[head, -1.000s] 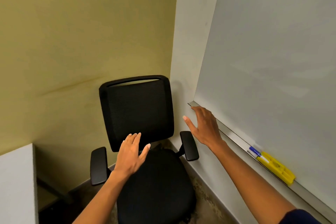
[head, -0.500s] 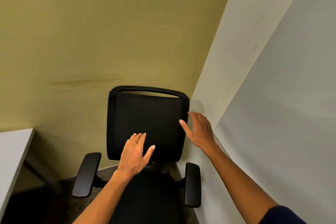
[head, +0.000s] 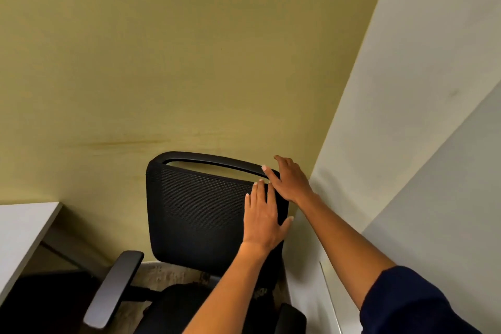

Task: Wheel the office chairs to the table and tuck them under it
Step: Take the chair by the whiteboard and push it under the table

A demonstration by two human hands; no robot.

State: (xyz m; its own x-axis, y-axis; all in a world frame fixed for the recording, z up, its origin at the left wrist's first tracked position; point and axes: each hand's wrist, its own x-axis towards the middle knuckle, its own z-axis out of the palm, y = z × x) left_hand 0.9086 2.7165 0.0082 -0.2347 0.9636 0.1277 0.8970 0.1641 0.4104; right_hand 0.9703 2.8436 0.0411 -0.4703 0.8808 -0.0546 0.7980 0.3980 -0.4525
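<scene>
A black mesh office chair (head: 198, 214) stands in the corner, its backrest facing me and close to the yellow wall. My left hand (head: 264, 221) lies flat and open on the right side of the mesh backrest. My right hand (head: 290, 180) rests over the backrest's top right corner, fingers spread and reaching behind the top bar, not clearly clasped. A white table (head: 21, 230) shows its corner at the far left. The chair's wheels are out of view.
The yellow wall (head: 189, 62) rises right behind the chair. A white wall and a whiteboard (head: 447, 184) run along the right side. The chair's left armrest (head: 113, 290) points towards the table. Mottled floor shows under the chair.
Both hands moved up and right along the backrest: the left from its lower middle to its right side, the right onto the top right corner. My view came closer and tilted up.
</scene>
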